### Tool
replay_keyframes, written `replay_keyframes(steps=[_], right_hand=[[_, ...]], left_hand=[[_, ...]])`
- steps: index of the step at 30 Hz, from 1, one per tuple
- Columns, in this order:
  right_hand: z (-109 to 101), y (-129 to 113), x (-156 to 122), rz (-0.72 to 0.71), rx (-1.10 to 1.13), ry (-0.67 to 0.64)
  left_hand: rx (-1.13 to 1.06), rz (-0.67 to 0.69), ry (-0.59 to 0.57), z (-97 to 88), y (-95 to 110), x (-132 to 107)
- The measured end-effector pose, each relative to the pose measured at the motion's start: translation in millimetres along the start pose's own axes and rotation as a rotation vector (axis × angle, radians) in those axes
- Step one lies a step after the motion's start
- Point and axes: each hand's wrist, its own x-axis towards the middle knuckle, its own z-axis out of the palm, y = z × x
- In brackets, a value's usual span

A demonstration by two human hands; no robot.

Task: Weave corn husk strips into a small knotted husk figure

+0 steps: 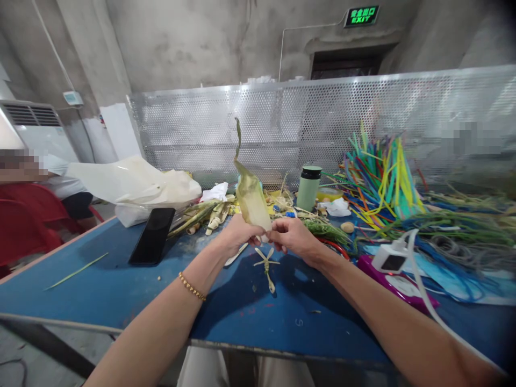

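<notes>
A pale green-white corn husk (255, 201) stands upright between my hands, its dry, twisted tip pointing up. My left hand (241, 235) pinches its lower end from the left. On the other side my right hand (293, 237) has its thumb and fingers closed on the same bottom edge. Just below them on the blue table lies a small dragonfly-shaped figure (267, 263) of pale husk, with spread arms and a thicker end toward me. A thin pale blade-like piece (236, 255), partly covered by my left hand, rests beside it.
A black phone (152, 236) and a white plastic bag (137, 183) lie left. Behind stand a green flask (308, 189) and husk scraps. Coloured strips (391, 183), a white charger (391, 257) and its cable crowd the right. A perforated metal screen (217, 123) borders the back.
</notes>
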Motion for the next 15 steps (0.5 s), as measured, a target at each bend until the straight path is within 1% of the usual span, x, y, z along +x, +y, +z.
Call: replay_keyframes(steps=[2,4,8,10,15], right_hand=[[1.3,0.4,0.3,0.003,-0.040,0.001],[1.9,0.7,0.6,-0.024,-0.104,0.005],[1.6,1.7,1.4,-0.131,-0.253,0.031],[1.9,1.7,1.6,-0.162,-0.329,0.036],[5.7,-1.5,-0.8,-0.274,-0.479,0.055]], left_hand=[[-0.005,0.004,0.005,1.4,-0.8,-0.1],[-0.008,-0.012,0.013,2.9,-1.4,-0.2],[0.002,-0.027,0.014,5.1,-1.1,-0.7],[0.013,-0.022,0.011,5.9,-0.2,-1.3],[0.041,-0.022,-0.018,6.2,1.5,-2.4]])
